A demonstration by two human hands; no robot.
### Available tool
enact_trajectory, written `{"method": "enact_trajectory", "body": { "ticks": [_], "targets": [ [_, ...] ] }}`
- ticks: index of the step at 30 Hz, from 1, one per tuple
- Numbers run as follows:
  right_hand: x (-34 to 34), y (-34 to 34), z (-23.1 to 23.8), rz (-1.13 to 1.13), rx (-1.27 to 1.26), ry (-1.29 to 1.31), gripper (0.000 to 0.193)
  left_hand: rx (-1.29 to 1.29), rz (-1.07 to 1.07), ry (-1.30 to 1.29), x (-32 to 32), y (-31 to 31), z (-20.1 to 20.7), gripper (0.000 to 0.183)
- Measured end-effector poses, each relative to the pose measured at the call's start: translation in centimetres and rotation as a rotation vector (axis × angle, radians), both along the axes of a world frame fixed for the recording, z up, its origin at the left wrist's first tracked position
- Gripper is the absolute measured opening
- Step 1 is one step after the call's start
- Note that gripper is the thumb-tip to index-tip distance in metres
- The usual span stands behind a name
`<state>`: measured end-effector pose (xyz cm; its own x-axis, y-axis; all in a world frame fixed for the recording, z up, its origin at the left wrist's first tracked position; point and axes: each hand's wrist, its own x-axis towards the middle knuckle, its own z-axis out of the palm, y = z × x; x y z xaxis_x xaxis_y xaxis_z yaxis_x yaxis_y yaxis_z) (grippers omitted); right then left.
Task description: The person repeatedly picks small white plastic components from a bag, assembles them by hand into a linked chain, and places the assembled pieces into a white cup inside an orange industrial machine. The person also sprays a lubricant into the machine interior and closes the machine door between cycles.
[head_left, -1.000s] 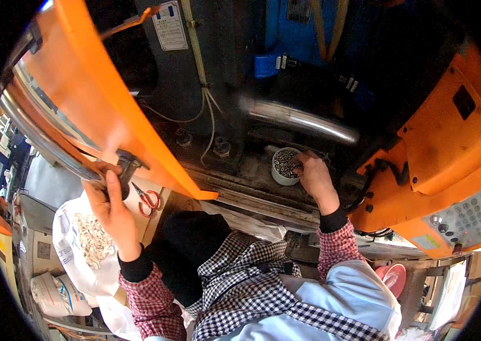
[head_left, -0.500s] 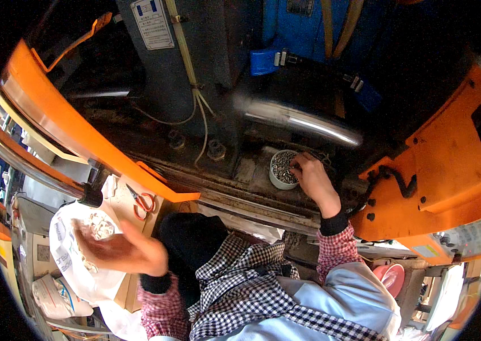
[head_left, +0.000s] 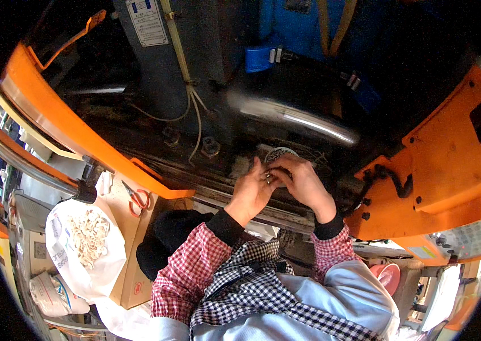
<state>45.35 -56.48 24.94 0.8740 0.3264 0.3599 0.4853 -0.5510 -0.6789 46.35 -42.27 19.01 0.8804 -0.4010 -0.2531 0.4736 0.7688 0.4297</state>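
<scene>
My left hand [head_left: 252, 192] and my right hand [head_left: 304, 183] meet fingertip to fingertip in front of the machine bed. Both are closed in a pinch. A tiny shiny metal piece [head_left: 268, 178] shows between the fingertips; its exact kind is too small to make out. What else the left fingers hold is hidden. Just behind the right hand stands a white cup [head_left: 282, 152] of small metal pieces, mostly covered by that hand.
Orange guards [head_left: 90, 128] flank the machine on both sides. A blurred shiny bar [head_left: 303, 119] lies beyond the cup. At left, red-handled scissors [head_left: 139, 203] rest on a cardboard box [head_left: 138, 278], beside a white bag [head_left: 112, 258] of pale small parts [head_left: 88, 236].
My left hand has moved from over the white bag to the right, meeting my right hand. The right hand has left the cup's contents and come slightly nearer, pinching a small metal piece.
</scene>
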Motion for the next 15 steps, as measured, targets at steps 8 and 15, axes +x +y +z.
{"method": "enact_trajectory", "body": {
  "ticks": [8, 15],
  "targets": [
    [0.2, -0.3, -0.3, -0.030, -0.006, -0.054, 0.015, -0.084, -0.068, 0.030, -1.0, 1.1, 2.0, 0.052],
    [-0.6, 0.6, 0.4, -0.021, -0.017, -0.085, 0.019, 0.049, -0.029, -0.053, -2.5, 2.3, 2.0, 0.034]
  ]
}}
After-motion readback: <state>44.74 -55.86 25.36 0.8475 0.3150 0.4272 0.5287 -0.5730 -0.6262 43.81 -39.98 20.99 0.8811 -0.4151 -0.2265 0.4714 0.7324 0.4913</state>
